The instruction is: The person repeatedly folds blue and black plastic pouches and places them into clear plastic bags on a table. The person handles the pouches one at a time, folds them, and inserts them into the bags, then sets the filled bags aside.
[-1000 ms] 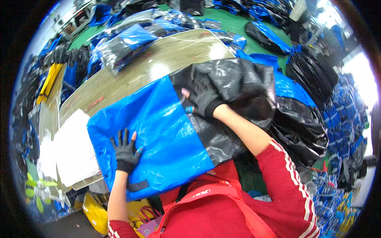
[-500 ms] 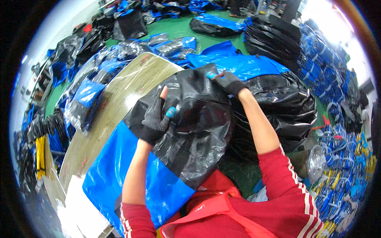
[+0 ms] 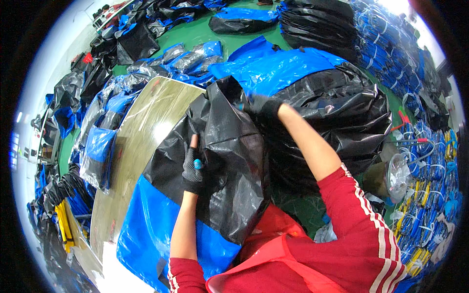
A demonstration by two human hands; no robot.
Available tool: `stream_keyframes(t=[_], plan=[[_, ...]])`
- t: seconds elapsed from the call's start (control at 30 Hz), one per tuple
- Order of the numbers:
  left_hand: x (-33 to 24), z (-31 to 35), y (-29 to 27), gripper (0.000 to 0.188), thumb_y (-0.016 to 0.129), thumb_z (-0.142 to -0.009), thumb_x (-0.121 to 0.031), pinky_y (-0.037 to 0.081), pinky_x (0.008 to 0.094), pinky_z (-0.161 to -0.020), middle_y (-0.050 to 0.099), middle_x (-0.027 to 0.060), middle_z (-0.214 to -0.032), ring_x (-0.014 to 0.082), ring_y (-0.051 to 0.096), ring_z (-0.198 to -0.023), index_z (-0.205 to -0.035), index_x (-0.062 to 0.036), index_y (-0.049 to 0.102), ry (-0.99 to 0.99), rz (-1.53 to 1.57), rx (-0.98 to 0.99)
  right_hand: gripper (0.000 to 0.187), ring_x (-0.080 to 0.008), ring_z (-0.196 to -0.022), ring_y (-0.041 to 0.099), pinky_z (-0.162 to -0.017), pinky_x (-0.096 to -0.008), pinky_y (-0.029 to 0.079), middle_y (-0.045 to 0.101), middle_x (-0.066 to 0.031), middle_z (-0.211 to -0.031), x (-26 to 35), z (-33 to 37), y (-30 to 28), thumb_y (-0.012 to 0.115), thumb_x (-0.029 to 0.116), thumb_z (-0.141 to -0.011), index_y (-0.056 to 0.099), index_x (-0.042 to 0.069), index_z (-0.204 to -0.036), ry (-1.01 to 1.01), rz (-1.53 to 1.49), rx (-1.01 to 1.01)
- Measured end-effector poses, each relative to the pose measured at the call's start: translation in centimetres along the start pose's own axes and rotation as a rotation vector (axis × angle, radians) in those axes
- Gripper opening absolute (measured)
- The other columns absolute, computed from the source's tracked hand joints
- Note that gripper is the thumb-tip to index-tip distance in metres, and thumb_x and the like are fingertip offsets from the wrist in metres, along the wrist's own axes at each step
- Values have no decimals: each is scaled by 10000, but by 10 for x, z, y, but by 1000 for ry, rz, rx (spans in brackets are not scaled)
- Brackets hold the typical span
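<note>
A black-and-blue plastic sheet or bag (image 3: 222, 146) lies over the table in front of me, blue part nearest me. My left hand (image 3: 194, 171), in a dark fingerless glove with blue on the thumb, rests on its black part, fingers stretched out. My right hand (image 3: 264, 106), gloved the same way and blurred, is closed at the far right edge of the black material, which rises there in folds. Its fingers are partly hidden. Right beside it sits a large stack of black-and-blue covers (image 3: 322, 105).
The wood-look tabletop (image 3: 132, 141) shows at left. Clear-wrapped blue-and-black packages (image 3: 100, 156) lie along its far side. Bundled blue and yellow pieces (image 3: 425, 195) are piled at right. Green floor (image 3: 190, 34) shows beyond, with a tall black stack (image 3: 317, 24).
My right hand has moved nearer and slightly left, and the black material beside it has bunched into raised folds. My left hand has slid nearer on the sheet, its thumb closer in. The view has shifted.
</note>
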State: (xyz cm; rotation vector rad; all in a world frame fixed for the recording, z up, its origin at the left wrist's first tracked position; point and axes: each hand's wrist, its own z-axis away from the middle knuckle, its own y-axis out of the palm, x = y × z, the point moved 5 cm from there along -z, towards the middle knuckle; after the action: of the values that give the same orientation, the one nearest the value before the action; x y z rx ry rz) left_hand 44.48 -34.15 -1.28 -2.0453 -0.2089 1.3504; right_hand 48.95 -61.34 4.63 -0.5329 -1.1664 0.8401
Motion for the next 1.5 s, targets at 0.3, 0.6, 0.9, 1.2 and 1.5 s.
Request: stream_keyframes(t=[0.3, 0.6, 0.9, 1.2, 1.5], plan=[[22, -12, 29, 624, 455, -876, -589, 176, 546, -1043, 444, 156, -1312, 405, 315, -1247, -1127, -40, 612, 83, -105, 184, 310, -376, -927, 658, -825, -437, 501, 684, -215, -1021, -10, 15, 20, 619, 266, -883, 684, 17, -1056, -228, -356, -481], [-7, -31, -2, 359, 480, -910, -320, 186, 576, -1132, 608, 138, -1277, 349, 435, -1318, -1123, -86, 651, 270, -188, 161, 703, -394, -1201, 524, -980, -437, 464, 480, -221, -1379, 34, -25, -56, 678, 242, -806, 381, 234, -1443, -710, 117, -434], [85, -52, -96, 446, 460, -938, -489, 483, 485, -793, 654, 234, -953, 441, 611, -916, -1037, -95, 646, -232, -510, -104, 332, -212, -1014, 658, -914, -339, 501, 696, -129, -1100, -20, -93, -66, 570, 40, -862, 666, 118, -1170, -586, -400, -23], [-10, -54, -72, 573, 523, -883, -497, 409, 432, -999, 532, 206, -1319, 410, 502, -1196, -1318, -123, 540, -6, -176, -329, 219, -226, -880, 678, -814, -335, 507, 714, -158, -981, -30, -96, -66, 620, 113, -848, 713, 55, -1037, -435, -446, -536], [-26, -38, 52, 601, 473, -915, -492, -1, 639, -1127, 289, 132, -1550, 381, 182, -1449, -1421, -169, 453, 338, -369, 175, 539, -432, -1075, 588, -942, -442, 470, 595, -273, -1198, -71, -1, -3, 597, 424, -865, 540, 93, -1287, -66, -324, -503]])
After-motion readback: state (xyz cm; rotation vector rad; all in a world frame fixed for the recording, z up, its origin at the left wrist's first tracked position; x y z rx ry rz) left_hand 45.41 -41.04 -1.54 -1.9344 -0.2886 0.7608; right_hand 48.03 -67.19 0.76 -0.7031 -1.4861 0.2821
